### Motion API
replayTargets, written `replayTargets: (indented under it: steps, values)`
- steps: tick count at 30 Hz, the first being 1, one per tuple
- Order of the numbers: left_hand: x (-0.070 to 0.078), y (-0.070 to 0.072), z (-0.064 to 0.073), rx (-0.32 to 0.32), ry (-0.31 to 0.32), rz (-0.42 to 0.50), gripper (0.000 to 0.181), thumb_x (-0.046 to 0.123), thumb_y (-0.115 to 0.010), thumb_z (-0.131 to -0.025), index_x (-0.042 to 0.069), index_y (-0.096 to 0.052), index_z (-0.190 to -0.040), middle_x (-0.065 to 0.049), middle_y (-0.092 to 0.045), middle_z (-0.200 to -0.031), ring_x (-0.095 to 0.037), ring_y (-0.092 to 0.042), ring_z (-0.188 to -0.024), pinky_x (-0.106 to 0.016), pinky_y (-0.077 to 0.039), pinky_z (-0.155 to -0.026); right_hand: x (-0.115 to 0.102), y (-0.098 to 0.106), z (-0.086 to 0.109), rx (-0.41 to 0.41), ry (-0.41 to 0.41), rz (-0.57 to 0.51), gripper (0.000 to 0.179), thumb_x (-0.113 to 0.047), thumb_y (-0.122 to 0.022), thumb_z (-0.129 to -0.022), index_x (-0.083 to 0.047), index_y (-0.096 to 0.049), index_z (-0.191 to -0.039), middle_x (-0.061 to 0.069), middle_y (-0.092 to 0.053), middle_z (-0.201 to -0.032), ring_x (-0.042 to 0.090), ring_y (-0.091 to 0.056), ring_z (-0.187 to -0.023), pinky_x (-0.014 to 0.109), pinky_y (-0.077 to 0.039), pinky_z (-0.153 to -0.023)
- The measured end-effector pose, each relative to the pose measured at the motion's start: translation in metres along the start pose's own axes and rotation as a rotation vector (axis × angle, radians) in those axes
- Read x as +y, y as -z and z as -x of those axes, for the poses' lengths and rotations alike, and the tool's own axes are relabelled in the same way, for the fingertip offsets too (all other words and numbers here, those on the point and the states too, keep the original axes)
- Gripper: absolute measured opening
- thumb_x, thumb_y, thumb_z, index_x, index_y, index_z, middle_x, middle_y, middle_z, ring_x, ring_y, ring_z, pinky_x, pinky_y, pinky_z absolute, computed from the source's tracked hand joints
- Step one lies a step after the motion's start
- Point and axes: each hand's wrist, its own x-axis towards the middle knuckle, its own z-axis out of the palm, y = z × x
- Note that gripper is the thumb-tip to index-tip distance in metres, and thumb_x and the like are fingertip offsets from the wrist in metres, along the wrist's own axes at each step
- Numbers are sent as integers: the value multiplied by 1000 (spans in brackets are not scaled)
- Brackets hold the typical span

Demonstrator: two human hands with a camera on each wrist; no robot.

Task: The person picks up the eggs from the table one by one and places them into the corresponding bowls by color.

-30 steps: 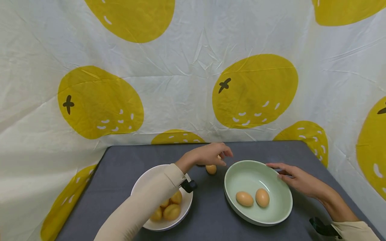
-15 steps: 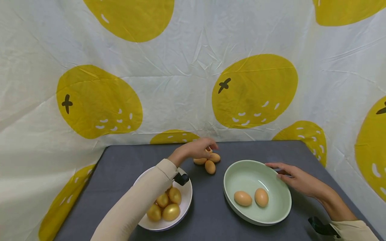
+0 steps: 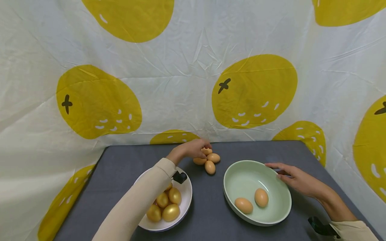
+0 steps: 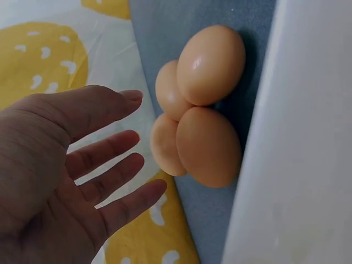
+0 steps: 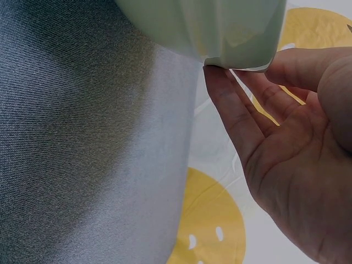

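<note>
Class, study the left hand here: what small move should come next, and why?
Probably, the left hand should curl around one of the four brown eggs: its fingers are extended beside that cluster, holding nothing, while two matching eggs lie in the green bowl, which the right hand touches.

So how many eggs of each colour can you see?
Brown eggs: 6 (4 on the table, 2 in the green bowl)
Gold eggs: 5 showing in the white bowl; the sleeve may hide more
Total: 11 showing
</note>
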Motion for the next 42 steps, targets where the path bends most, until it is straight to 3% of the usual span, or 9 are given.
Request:
replayTargets:
  steps: [6, 13, 22, 33, 42]
  values:
    - [-2, -3, -3, -19, 44, -22, 52, 6, -69, -95, 5, -54, -144, -13, -56, -146, -31, -50, -135, -43, -44, -109, 0, 0, 0, 0, 5, 5, 47, -9, -50, -106, -2, -42, -153, 33, -40, -151, 1, -58, -120, 25, -56, -86]
    - [-4, -8, -8, -57, 65, -113, 54, 8, -68, -96, 8, -52, -148, -9, -54, -148, -26, -51, -135, -39, -44, -109, -1, 0, -1, 0, 6, 5, 47, -9, -50, -106, -2, -42, -152, 33, -41, -151, -2, -57, -120, 25, -56, -86]
    - [-4, -8, -8, -80, 96, -113, 51, 13, -64, -100, 11, -50, -149, -6, -52, -150, -25, -48, -138, -41, -42, -111, -1, 0, -1, -3, -16, -2, 47, -9, -49, -107, -3, -41, -153, 32, -40, -152, 2, -59, -119, 26, -55, -87]
    - [-8, -7, -5, -78, 97, -112, 44, 10, -48, -105, 12, -50, -149, -6, -50, -152, -26, -44, -142, -43, -38, -115, -3, 0, 0, 1, -66, 8, 49, -9, -51, -106, -5, -42, -153, 31, -39, -153, 1, -58, -120, 25, -55, -87]
    - [-6, -8, -7, -71, 107, -140, 45, 8, -46, -105, 13, -51, -149, -5, -52, -151, -25, -47, -140, -42, -40, -114, -3, -1, 1, 7, -65, 18, 48, -9, -50, -106, -5, -42, -153, 30, -40, -153, 3, -59, -120, 26, -55, -87]
